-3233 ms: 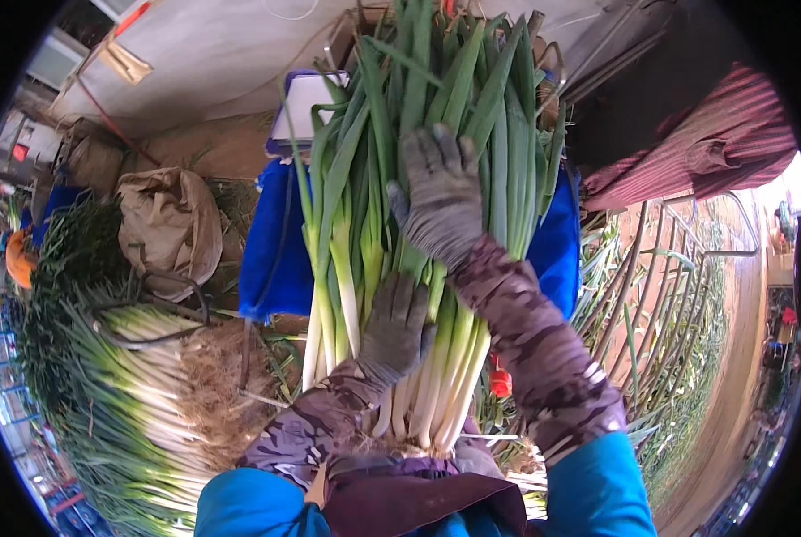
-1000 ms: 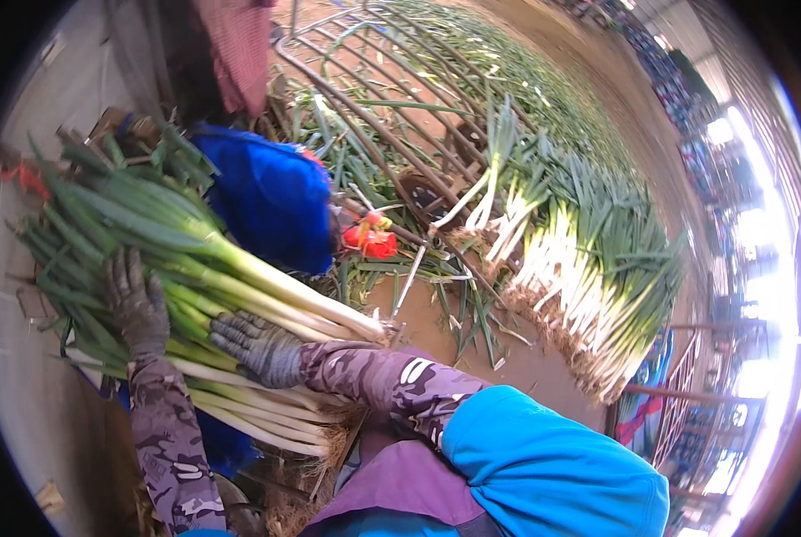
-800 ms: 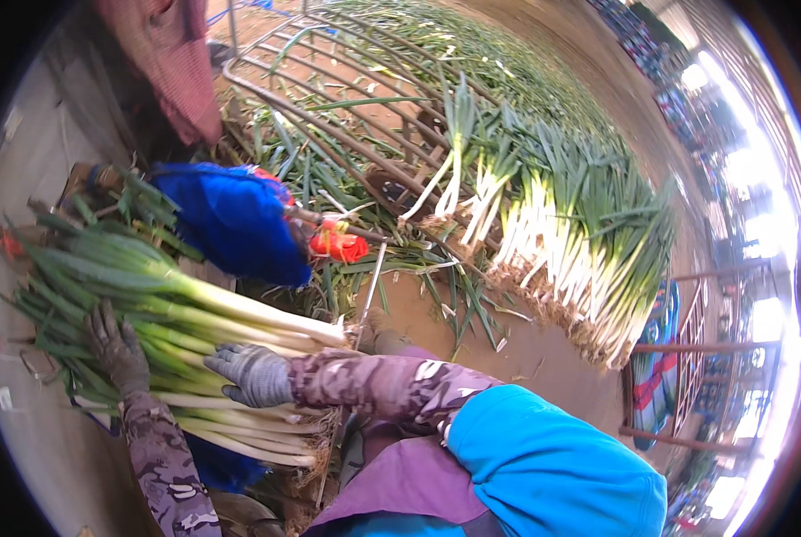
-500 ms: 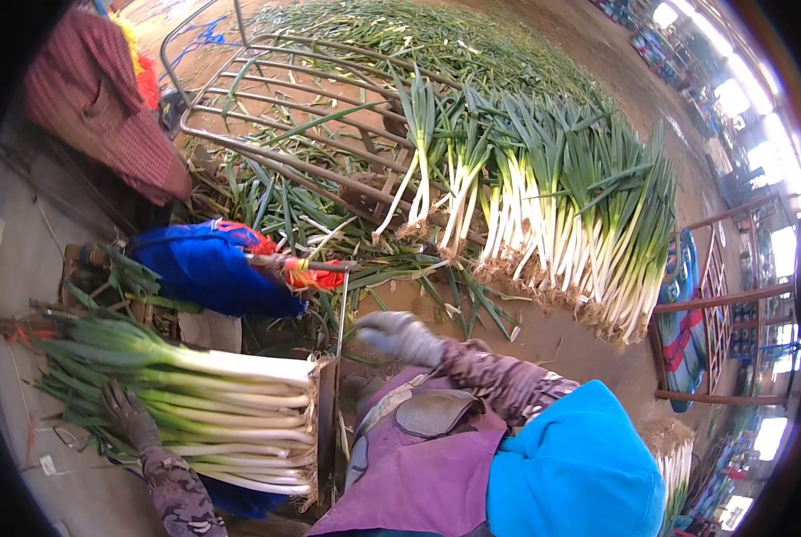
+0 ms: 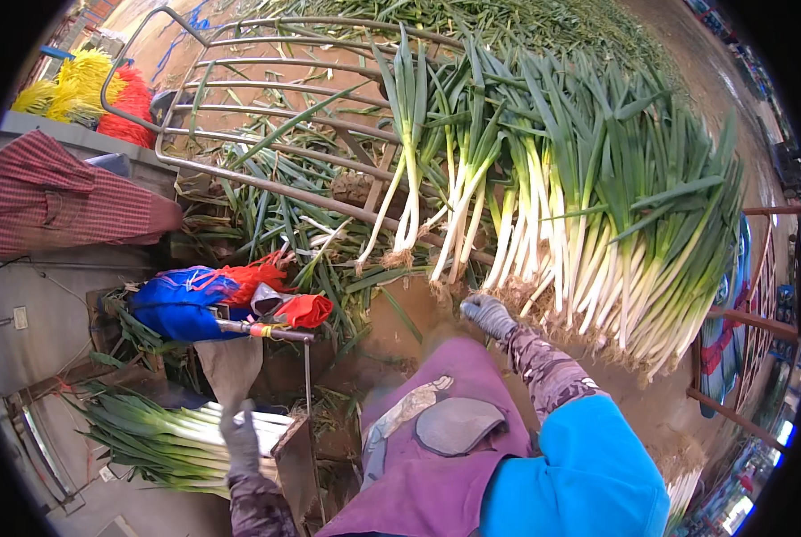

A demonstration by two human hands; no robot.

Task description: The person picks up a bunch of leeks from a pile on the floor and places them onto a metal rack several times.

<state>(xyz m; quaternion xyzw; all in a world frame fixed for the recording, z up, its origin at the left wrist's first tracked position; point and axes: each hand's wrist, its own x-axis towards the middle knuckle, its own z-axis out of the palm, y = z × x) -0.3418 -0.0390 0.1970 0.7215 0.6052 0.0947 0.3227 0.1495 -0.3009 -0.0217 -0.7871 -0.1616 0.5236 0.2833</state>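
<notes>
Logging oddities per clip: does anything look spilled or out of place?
Loose green leaves lie scattered under and around the metal rack, one draped across it; they look messy beside the green onions lined up in a row.

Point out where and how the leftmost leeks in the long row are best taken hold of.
Probably around the white stems, just above the roots, from the near side, where the right hand is. The leftmost leeks lie roots nearest, leaves fanning away, and their slim stems sit apart from the next ones.
</notes>
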